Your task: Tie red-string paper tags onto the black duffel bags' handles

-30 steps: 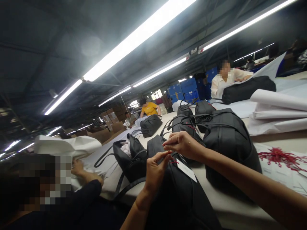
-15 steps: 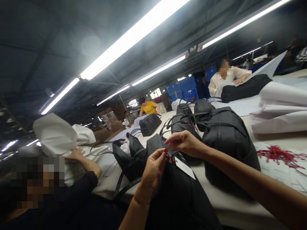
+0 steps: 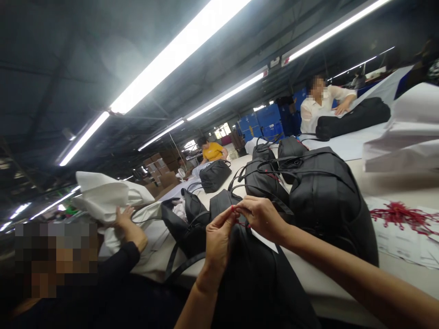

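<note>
Red string [image 3: 240, 222] pinched between fingertips of left hand [image 3: 216, 240] and right hand [image 3: 262, 218], both closed tight on it, just above the near black bag [image 3: 254, 283] at the table edge [image 3: 308, 283]. White tag [image 3: 264, 240] hanging under the right hand. Best done with string kept taut, tag clear of the knot, bag held steady. More bags [image 3: 318, 196] behind; heap of red strings [image 3: 401, 214] to the right

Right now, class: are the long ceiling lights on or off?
On. The ceiling lights glow bright white against the dark roof.
</note>
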Motion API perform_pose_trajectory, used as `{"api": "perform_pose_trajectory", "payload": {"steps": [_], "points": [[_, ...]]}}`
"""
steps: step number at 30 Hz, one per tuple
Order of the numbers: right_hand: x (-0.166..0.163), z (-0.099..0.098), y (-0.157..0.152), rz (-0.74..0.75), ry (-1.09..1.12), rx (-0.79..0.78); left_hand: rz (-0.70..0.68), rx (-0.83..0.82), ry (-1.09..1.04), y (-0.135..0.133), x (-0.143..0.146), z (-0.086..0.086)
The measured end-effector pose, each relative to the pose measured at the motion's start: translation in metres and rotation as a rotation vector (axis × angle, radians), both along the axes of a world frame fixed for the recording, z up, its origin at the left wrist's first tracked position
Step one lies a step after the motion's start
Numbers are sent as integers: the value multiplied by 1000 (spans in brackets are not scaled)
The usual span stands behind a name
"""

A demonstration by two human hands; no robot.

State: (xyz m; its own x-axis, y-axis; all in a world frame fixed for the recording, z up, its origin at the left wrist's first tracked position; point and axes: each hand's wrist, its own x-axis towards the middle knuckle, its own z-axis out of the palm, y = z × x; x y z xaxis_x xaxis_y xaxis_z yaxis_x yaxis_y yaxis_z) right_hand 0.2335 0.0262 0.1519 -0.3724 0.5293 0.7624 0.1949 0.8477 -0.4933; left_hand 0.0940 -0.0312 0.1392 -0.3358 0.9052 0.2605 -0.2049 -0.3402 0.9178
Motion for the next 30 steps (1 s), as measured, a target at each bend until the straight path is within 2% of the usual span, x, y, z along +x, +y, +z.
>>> {"api": "perform_pose_trajectory", "payload": {"steps": [3,7,10,12,16,20,25,27,30], "points": [[-3,-4,1,100,57,-111,212,137,389,-4,1,-1],[-4,-7,7,318,163,-443,407,304,822,-10,1,1],[-4,-11,12,410,235,-627,459,381,1024,-9,2,2],[-3,-14,14,430,283,-707,434,386,1081,-8,3,3],[-1,-17,16,465,350,-821,327,265,957,-7,5,5],[-1,-17,15,465,349,-827,264,97,716,-6,3,7],[1,-15,14,471,315,-803,5,-13,342,2,-1,4],[2,-14,13,465,319,-824,-11,3,305,5,-2,1],[2,-12,11,428,352,-864,77,62,374,5,-2,-2]]}}
